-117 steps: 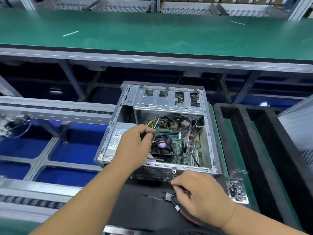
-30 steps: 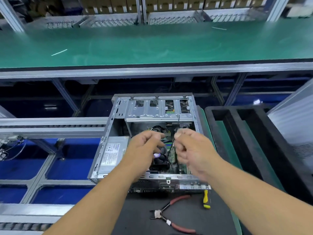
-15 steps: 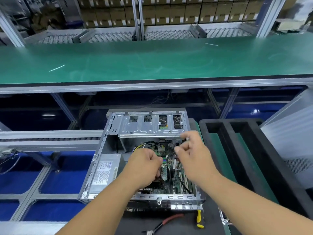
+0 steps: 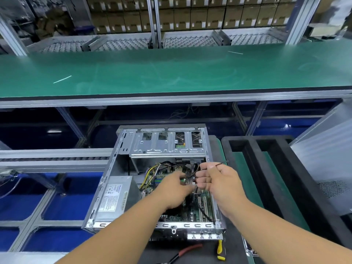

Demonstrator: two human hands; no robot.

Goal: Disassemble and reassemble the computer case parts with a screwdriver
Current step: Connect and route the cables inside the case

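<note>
An open metal computer case (image 4: 106,189) lies on its side in front of me, showing its motherboard (image 4: 192,214), power supply (image 4: 112,197) and drive cage (image 4: 162,147). Both my hands are inside it over the board. My right hand (image 4: 219,183) pinches a thin dark cable (image 4: 219,164) whose end sticks out to the right above the case wall. My left hand (image 4: 175,189) reaches into the bundle of wires next to it, fingers curled on the wires; its fingertips are blurred. A yellow-handled screwdriver (image 4: 220,250) lies on the black mat below the case.
Red-handled pliers (image 4: 182,253) lie beside the screwdriver. A black foam tray (image 4: 266,168) with long slots sits to the right, with a grey case panel (image 4: 327,161) beyond it. A green conveyor belt (image 4: 171,73) runs across behind. Blue bins lie under the frame at left.
The view has tilted up and the case sits lower in frame. My right hand has moved from the pliers on the mat into the case and taken the thin cable; my left hand stayed inside.
</note>
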